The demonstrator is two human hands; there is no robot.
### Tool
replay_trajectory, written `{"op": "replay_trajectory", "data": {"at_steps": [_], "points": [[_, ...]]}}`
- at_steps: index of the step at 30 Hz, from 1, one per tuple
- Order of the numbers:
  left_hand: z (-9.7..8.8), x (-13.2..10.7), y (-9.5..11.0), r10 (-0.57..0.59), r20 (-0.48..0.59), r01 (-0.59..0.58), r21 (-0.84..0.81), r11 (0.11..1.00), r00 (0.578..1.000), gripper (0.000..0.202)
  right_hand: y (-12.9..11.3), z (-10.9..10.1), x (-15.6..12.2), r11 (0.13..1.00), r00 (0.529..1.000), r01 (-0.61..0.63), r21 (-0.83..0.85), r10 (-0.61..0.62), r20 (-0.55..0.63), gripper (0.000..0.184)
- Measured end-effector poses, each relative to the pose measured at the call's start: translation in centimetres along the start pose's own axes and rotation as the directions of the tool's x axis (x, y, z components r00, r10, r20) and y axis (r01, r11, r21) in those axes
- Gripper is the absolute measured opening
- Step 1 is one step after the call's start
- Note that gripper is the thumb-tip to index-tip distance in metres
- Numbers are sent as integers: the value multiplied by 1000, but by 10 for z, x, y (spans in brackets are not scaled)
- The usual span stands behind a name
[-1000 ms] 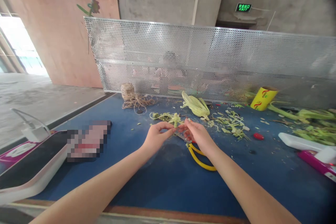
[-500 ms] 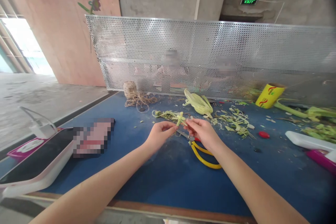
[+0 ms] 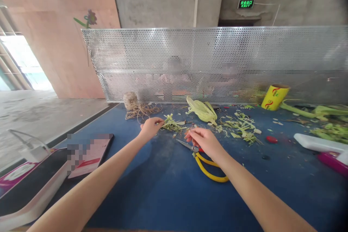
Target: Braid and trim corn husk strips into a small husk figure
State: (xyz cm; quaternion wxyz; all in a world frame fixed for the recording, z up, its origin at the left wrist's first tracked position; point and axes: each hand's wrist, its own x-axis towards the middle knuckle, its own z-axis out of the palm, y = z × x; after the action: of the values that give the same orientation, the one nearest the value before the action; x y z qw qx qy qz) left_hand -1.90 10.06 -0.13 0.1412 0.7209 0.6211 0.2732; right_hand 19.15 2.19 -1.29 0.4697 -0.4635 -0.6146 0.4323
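My left hand (image 3: 150, 127) is pinched on a small woven piece of green leaf strips (image 3: 170, 124), out over the blue table (image 3: 168, 188). My right hand (image 3: 202, 139) hovers just above yellow-handled scissors (image 3: 206, 161), fingers curled together; whether they hold anything is hidden. The scissors lie flat with their blades pointing left. A bundle of pale green leaves (image 3: 202, 109) lies beyond both hands.
A twine ball with loose string (image 3: 134, 103) sits at the back left by the perforated metal screen (image 3: 217, 65). Leaf scraps (image 3: 241, 127), a yellow roll (image 3: 273, 97), green stalks (image 3: 323, 112) and white and pink boxes (image 3: 323, 146) fill the right. A device (image 3: 32, 174) lies left.
My hands have separated: the left moved left and away with the woven leaf piece, the right dropped toward the scissors. The camera tilted slightly.
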Motion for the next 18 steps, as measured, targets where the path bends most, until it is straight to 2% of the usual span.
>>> {"op": "replay_trajectory", "data": {"at_steps": [5, 10, 14, 18], "points": [[7, 23, 5, 21, 33, -27, 179, 983, 999, 30, 1, -1, 2, 999, 1000, -6, -49, 6, 2, 27], [6, 27, 1, 39, 115, -69, 270, 961, 993, 29, 4, -4, 5, 997, 1000, 0, -77, 1, 12, 29], [-4, 22, -9, 66, 95, -92, 302, 949, 993, 29, 1, -2, 2, 994, 1000, 3, -106, -1, 19, 29], [-23, 24, -30, 61, 27, -66, 301, 951, 998, 29, -2, 2, -3, 988, 1000, 17, -153, -14, 25, 30]]}}
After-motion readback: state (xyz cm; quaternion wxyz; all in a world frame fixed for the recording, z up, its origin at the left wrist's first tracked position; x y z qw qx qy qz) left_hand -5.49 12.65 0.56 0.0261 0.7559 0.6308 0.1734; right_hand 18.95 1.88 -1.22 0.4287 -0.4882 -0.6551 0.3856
